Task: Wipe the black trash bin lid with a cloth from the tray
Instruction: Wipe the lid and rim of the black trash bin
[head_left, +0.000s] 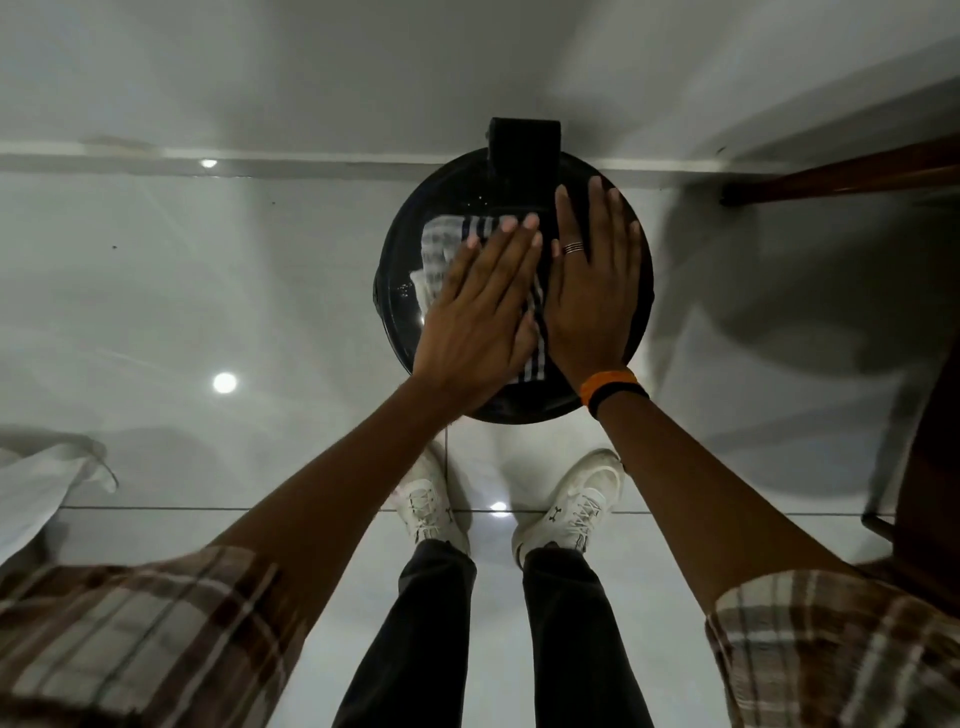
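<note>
Left hand: the left hand lies flat, fingers together, pressing the cloth onto the lid; it pins the fabric under the palm and does not clench it.
Right hand: the right hand lies flat and released just beside the left, palm on bare lid, holding nothing; a ring and an orange wristband show.
Arms: both reach straight forward and down, elbows nearly straight, wrists level with the lid.
Cloth: striped, soft and light, likely to bunch or slide on the glossy surface; best held by broad palm pressure over its middle.
Lid: round, black, stiff and shiny, probably slick; it sits under both hands, its hinge block beyond the fingertips by the wall.
Beyond: white shoes on pale tile below the wrists; no tray in view.
</note>
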